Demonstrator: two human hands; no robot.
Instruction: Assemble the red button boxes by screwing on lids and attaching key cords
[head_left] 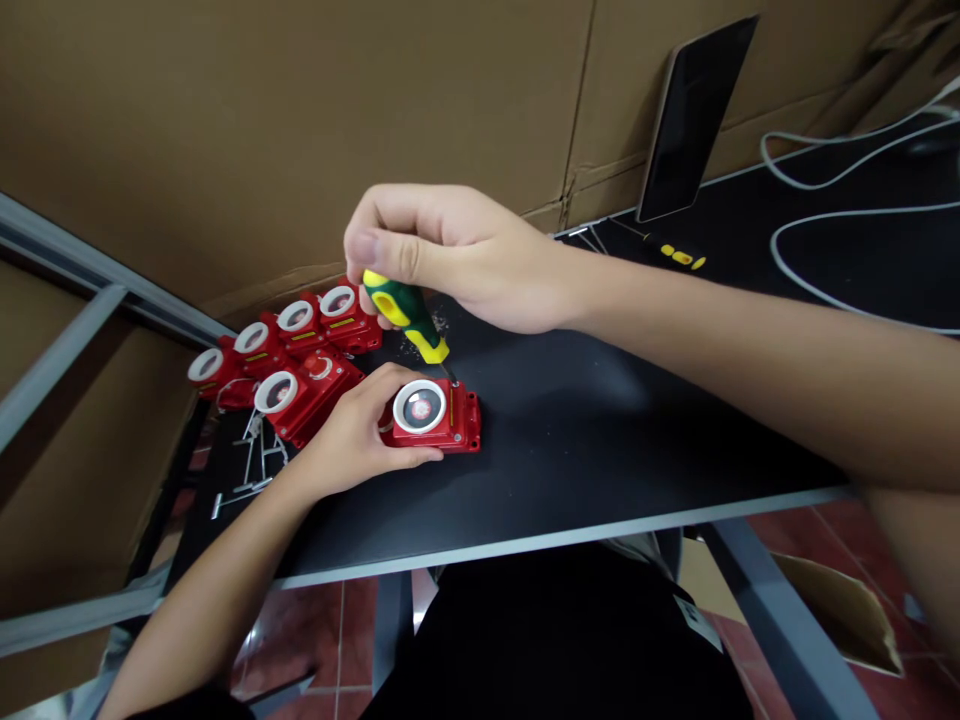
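My left hand (367,430) grips a red box-shaped device (461,425) from its left side, thumb along the near edge. The device lies on the black table (585,430) and carries a round window with a white ring (420,407). In my right hand (442,250) is a screwdriver (409,315) with a green and yellow handle, fingers wrapped round its top. It slants down, and its tip meets a screw at the device's far right corner. Just left of my left hand sits another red device (311,390) of the same kind.
Several similar red devices (296,325) stand in a row at the back left. Metal T-shaped rods (251,465) lie at the left edge. A second screwdriver (675,252), a dark flat panel (697,120) and white cables (787,250) are at the right. Cardboard (300,120) walls the back.
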